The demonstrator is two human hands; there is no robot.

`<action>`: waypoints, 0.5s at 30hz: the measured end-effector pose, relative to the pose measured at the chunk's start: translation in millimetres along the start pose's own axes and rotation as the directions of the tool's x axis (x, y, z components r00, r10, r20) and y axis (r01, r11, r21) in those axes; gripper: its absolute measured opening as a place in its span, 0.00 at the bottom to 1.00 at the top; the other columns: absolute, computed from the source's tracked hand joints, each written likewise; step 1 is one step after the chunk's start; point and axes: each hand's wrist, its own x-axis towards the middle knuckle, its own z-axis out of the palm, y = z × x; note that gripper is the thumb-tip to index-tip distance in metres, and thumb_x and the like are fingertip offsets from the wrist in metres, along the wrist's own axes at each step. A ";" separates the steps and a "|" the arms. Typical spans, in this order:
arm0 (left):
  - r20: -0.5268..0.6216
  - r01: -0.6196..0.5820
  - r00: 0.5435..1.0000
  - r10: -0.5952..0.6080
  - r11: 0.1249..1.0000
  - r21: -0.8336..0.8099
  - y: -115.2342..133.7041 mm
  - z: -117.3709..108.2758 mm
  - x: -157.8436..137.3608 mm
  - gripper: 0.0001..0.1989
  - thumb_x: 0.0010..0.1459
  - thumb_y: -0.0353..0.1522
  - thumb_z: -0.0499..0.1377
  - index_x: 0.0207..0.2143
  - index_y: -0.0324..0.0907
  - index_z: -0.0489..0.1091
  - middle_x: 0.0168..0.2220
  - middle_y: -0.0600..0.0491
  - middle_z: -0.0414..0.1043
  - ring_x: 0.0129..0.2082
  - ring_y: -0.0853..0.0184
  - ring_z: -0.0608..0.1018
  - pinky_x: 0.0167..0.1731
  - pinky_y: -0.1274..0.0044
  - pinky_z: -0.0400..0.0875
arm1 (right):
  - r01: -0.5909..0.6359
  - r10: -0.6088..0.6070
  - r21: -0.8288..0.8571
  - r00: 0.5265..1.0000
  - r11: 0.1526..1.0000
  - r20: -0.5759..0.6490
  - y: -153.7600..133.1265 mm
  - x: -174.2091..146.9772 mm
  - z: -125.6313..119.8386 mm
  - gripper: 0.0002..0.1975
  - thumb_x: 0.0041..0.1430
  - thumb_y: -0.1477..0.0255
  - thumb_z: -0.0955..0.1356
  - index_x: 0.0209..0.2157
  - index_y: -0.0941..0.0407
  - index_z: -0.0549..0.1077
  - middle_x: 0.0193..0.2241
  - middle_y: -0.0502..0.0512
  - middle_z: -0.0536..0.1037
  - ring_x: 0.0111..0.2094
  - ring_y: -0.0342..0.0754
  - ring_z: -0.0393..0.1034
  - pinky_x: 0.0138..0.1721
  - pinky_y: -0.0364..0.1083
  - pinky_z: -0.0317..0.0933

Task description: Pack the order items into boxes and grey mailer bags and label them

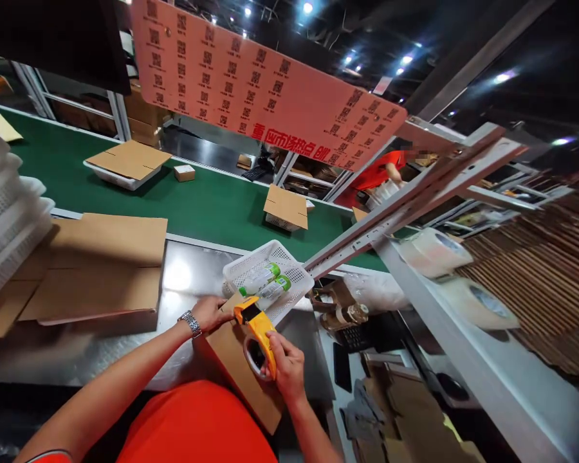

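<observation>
My right hand [288, 366] is wrapped round a yellow tape dispenser [265, 344] with a roll of tape in it. Its front end is tilted over the far end of a brown cardboard box [238, 373] standing against my body. With a metal watch on the wrist, my left hand [211, 316] is closed on the box's far edge, close to the dispenser's tip; some of its fingertips are hidden. Just beyond the box, a white perforated basket [296, 276] holds two clear packages with green ends [275, 289].
A green conveyor belt [212, 206] runs across, carrying baskets topped with cardboard [130, 159]. Flattened cardboard [106, 270] and stacked white baskets [9, 218] stand left. A slanted metal post [405, 206] and a shelf with tape rolls [437, 251] border the right. A person in red [383, 172] is beyond.
</observation>
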 end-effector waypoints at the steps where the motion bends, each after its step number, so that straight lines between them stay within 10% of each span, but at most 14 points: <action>1: 0.015 -0.014 1.000 0.014 1.000 0.018 -0.7 -0.6 -0.2 0.30 0.68 0.55 0.57 0.52 0.45 0.86 0.44 0.45 0.89 0.44 0.52 0.87 0.40 0.72 0.71 | -0.008 0.008 -0.004 1.000 1.000 -0.015 4.7 -0.1 1.7 0.37 0.49 0.37 0.79 0.40 0.58 0.86 0.14 0.49 0.75 0.12 0.48 0.68 0.12 0.44 0.64; 4: 0.005 -0.026 1.000 0.026 0.998 0.059 1.1 -2.1 -2.6 0.27 0.71 0.52 0.55 0.52 0.45 0.85 0.48 0.43 0.88 0.47 0.50 0.86 0.45 0.70 0.75 | 0.008 -0.008 0.012 0.999 1.000 -0.037 10.8 -1.3 -5.1 0.36 0.50 0.36 0.78 0.39 0.57 0.86 0.11 0.47 0.71 0.11 0.49 0.67 0.13 0.45 0.63; 9: -0.394 -0.090 0.919 0.021 0.983 -0.159 21.3 1.9 -10.6 0.28 0.72 0.49 0.55 0.61 0.40 0.77 0.59 0.38 0.81 0.57 0.52 0.82 0.60 0.64 0.75 | 0.063 -0.060 0.049 0.996 0.997 -0.065 19.3 -2.0 -15.7 0.33 0.54 0.37 0.77 0.39 0.55 0.83 0.11 0.46 0.71 0.10 0.48 0.64 0.13 0.46 0.62; 15: 0.142 0.155 0.987 -0.072 0.627 -0.764 43.4 18.9 -12.1 0.40 0.53 0.70 0.61 0.29 0.40 0.77 0.28 0.47 0.80 0.27 0.63 0.79 0.30 0.71 0.75 | 0.122 -0.119 -0.032 0.990 0.992 0.071 34.4 0.9 -23.7 0.32 0.55 0.38 0.76 0.38 0.55 0.85 0.10 0.48 0.72 0.10 0.48 0.65 0.12 0.44 0.58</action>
